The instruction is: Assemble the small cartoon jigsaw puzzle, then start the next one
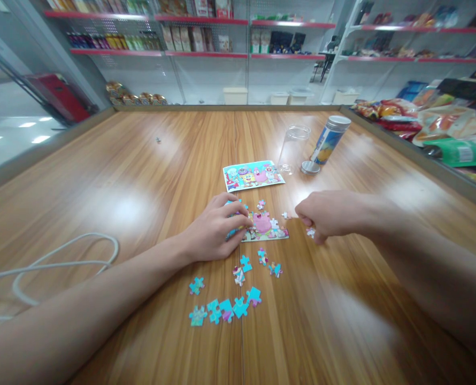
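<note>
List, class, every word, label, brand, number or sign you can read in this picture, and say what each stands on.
No text here can be read for certain.
Blue-and-yellow canister: label markings, too blurred to read.
Green package: pale label, too small to read.
Goods on the back shelves: packaging too small and blurred.
Picture card: cartoon figures, no legible words.
Loose puzzle pieces: no legible lettering.
</note>
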Motion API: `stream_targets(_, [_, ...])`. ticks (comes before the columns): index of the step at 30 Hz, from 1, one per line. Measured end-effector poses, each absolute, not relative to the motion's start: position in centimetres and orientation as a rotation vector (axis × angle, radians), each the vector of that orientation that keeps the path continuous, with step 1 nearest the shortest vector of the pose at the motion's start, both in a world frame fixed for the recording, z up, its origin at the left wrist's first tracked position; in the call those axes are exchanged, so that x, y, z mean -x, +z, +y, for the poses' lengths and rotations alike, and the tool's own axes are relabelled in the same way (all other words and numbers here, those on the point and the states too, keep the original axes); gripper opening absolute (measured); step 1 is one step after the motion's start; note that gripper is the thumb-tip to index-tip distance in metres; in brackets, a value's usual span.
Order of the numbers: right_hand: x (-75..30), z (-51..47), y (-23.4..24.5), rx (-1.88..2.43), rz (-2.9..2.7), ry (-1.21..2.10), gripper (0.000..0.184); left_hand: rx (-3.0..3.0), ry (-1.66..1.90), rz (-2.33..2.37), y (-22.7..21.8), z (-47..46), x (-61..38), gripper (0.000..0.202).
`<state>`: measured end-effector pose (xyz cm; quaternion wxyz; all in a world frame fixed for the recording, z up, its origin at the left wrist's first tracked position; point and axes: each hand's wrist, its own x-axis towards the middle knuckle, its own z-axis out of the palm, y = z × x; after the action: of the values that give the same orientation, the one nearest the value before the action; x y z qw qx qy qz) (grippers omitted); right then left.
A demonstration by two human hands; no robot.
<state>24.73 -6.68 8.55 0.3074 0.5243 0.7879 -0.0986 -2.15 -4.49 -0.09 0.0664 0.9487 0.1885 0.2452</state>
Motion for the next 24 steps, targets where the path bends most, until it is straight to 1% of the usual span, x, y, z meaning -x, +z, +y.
stream_targets(13, [-24.27, -6.05, 8.00, -1.405, 2.093, -0.348, 0.015, -2.865, 0.738, 0.572, -0.16, -4.45, 2.23, 0.017])
stream_targets(16, [-24.50, -5.95, 7.81, -1.414, 2.137, -0.350, 0.018, -2.866, 0.757, 0.572, -0.17, -4.44, 2.22, 0.017])
stream_targets(19, [-24.79, -5.95, 7.81, -1.383, 2.178, -0.346, 0.031, -2.866, 0.760, 0.578, -0.15, -4.46, 2.25, 0.016])
stream_targets(21, [-24.87, -5.98, 7.86, -1.329, 2.212, -0.345, 0.036, -2.867, 0.763, 0.581, -0.10, -4.49, 2.26, 0.016])
stream_targets(24, [-24.73, -6.00, 7.94, -1.283, 2.256, -0.351, 0.030, -2.866, 0.765, 0.588, -0.03, -4.55, 2.26, 0.016])
